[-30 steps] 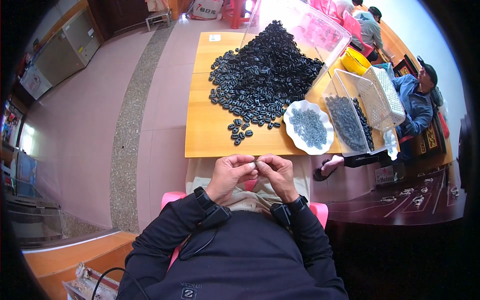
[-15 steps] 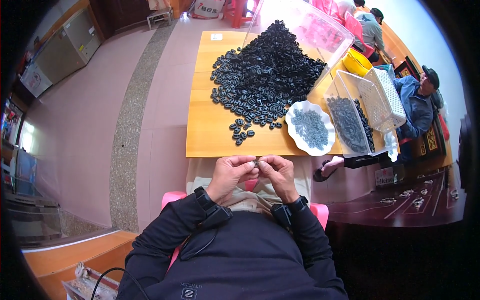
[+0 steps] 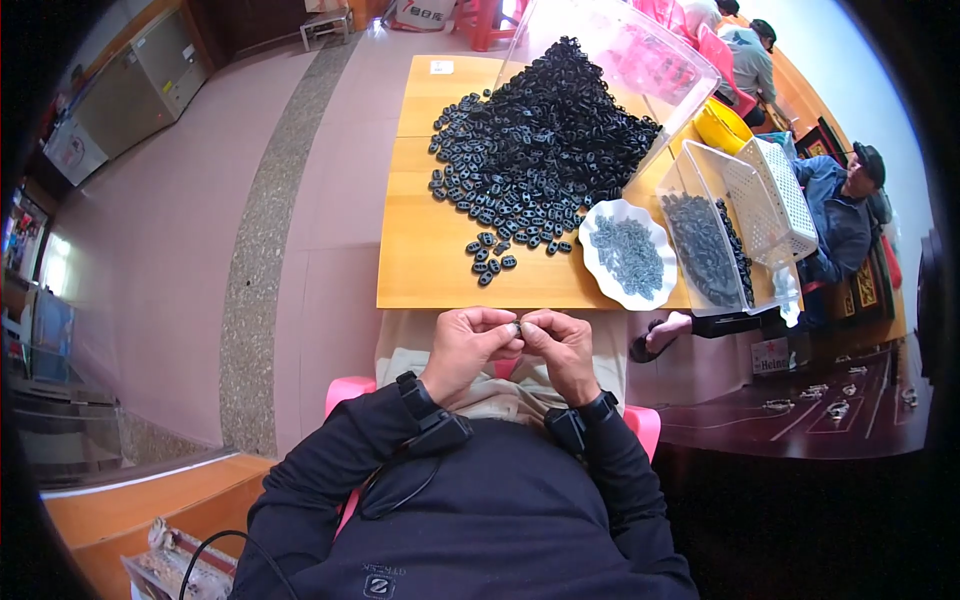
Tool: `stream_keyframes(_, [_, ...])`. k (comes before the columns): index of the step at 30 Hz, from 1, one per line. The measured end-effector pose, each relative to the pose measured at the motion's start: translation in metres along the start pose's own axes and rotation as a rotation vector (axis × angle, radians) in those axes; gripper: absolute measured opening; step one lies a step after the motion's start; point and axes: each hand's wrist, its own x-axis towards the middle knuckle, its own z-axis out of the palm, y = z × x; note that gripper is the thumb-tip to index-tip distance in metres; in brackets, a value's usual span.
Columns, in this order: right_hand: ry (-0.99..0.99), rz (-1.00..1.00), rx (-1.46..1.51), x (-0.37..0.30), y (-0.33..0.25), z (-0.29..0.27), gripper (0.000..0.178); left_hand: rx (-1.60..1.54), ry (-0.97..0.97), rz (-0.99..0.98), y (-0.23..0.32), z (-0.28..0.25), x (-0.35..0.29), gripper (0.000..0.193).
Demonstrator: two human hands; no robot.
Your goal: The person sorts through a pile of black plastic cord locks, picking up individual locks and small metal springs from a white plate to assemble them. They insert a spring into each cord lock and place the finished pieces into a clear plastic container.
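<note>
My left hand [image 3: 470, 345] and my right hand [image 3: 563, 348] meet over my lap, just below the near edge of the wooden table [image 3: 430, 260]. Their fingertips pinch one small dark part [image 3: 517, 328] between them. On the table ahead lies a big heap of black plastic parts [image 3: 535, 150], with a few loose ones [image 3: 490, 262] nearest me. A white scalloped dish [image 3: 625, 255] of small grey pieces sits to the right of them.
A clear plastic tub [image 3: 705, 240] with dark pieces and a white mesh basket [image 3: 775, 195] stand at the table's right. A large clear bin [image 3: 640, 45] is tipped over the heap. A seated person in blue [image 3: 835, 215] is at the right. I sit on a pink chair [image 3: 345, 395].
</note>
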Motion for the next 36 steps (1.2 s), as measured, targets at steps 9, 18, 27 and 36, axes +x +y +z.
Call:
stream_keyframes(9, [0.014, 0.128, 0.206, 0.0, -0.005, 0.0, 0.013, -0.013, -0.019, 0.009, 0.001, 0.005, 0.002, 0.019])
stream_keyframes(18, [-0.002, 0.088, 0.195, 0.001, 0.0, -0.002, 0.014, -0.072, -0.021, -0.024, 0.003, 0.0, 0.002, 0.018])
stream_keyframes(27, [-0.022, 0.109, 0.208, 0.001, 0.003, -0.004, 0.015, -0.068, -0.012, -0.031, 0.003, 0.0, 0.001, 0.017])
stream_keyframes(36, [-0.02, 0.11, 0.204, 0.002, 0.004, -0.006, 0.016, -0.069, 0.004, -0.022, 0.002, 0.0, 0.002, 0.016])
